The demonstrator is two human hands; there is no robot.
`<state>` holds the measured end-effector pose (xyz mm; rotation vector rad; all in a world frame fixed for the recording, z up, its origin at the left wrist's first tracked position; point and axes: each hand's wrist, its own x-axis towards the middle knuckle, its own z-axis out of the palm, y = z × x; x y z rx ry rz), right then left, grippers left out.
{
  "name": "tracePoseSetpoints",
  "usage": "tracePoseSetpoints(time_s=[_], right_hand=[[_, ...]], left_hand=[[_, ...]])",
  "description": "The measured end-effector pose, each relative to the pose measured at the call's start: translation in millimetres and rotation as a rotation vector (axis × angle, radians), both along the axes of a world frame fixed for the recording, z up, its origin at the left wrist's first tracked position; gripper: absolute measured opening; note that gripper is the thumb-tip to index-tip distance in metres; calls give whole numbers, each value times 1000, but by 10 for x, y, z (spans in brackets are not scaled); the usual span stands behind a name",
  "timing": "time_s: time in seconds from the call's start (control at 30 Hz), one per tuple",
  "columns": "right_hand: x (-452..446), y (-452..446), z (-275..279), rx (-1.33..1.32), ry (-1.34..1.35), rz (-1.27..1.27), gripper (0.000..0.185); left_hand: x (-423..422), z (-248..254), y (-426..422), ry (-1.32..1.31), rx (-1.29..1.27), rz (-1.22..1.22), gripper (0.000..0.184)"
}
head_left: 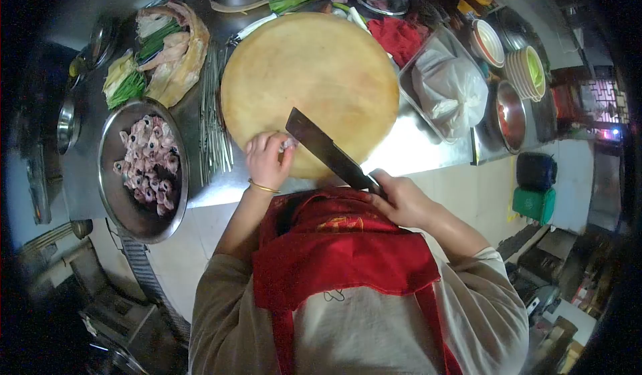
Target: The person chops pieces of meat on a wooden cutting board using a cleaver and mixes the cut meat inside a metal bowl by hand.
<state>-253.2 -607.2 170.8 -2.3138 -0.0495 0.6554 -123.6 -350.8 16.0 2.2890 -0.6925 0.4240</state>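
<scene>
My right hand (401, 201) is closed around the handle of a cleaver (326, 149), whose dark blade points up and left over the round wooden chopping board (307, 67). At the board's near left edge, my left hand (269, 154) pinches a small pale pink piece of meat (288, 145) close to the blade's far end. Whether the blade touches the piece I cannot tell. To the left stands a metal bowl (144, 221) with many pale pink meat pieces (150, 151) in it, several showing dark round spots.
Thin metal skewers (215, 114) lie left of the board. Behind them are a large slab of meat (190, 54) and green vegetables (126, 84). On the right are a red cloth (398, 39), a tray with a white plastic bag (455, 91), stacked bowls (521, 74) and a metal basin (510, 117).
</scene>
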Motion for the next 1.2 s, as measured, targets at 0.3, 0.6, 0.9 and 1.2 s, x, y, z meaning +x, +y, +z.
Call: tracePoseSetpoints(time_s=[0.3,0.6,0.9,1.2], right_hand=[[-45,-3,-5,-47,9,9,29],[30,64,-36,-57,17,20,30],[634,451,-504,48,-161,37,28],[594,363,-348,93,53,13,31]], left_hand=[[3,-39,-4,-3,30,-11,20],[8,1,-7,12,22,-18,19],[30,9,49,33,16,-58,20],[30,-51,94,18,17,-81,19]])
